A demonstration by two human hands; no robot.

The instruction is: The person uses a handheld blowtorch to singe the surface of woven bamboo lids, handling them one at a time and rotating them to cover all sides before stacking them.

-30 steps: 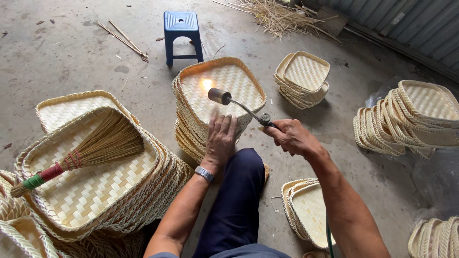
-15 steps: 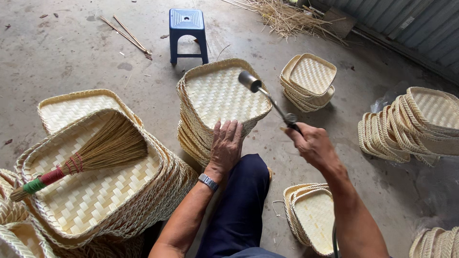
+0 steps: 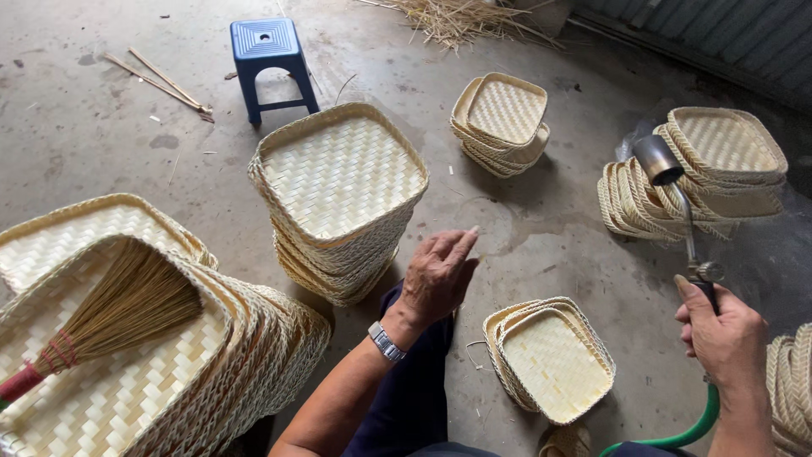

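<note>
1. My right hand (image 3: 719, 338) was wrapped around the handle of the gas torch (image 3: 677, 203), lower right of the frame. Its long axis ran up and slightly left, nozzle topmost, with a green hose (image 3: 689, 432) trailing off below.
2. My left hand (image 3: 438, 275) was empty, fingers loosely spread, hovering mid-frame just right of the tall stack of woven trays (image 3: 338, 195). That stack sat up-left of it, much nearer to it than to the torch hand.
3. A small tray pile (image 3: 550, 360) lay between my hands, low down.
4. More trays upper middle (image 3: 501, 123) and at the right edge (image 3: 710, 165).
5. Broom (image 3: 101, 317) resting on the trays lower left, blue stool (image 3: 269, 55) up top. No labels or signs anywhere.
</note>
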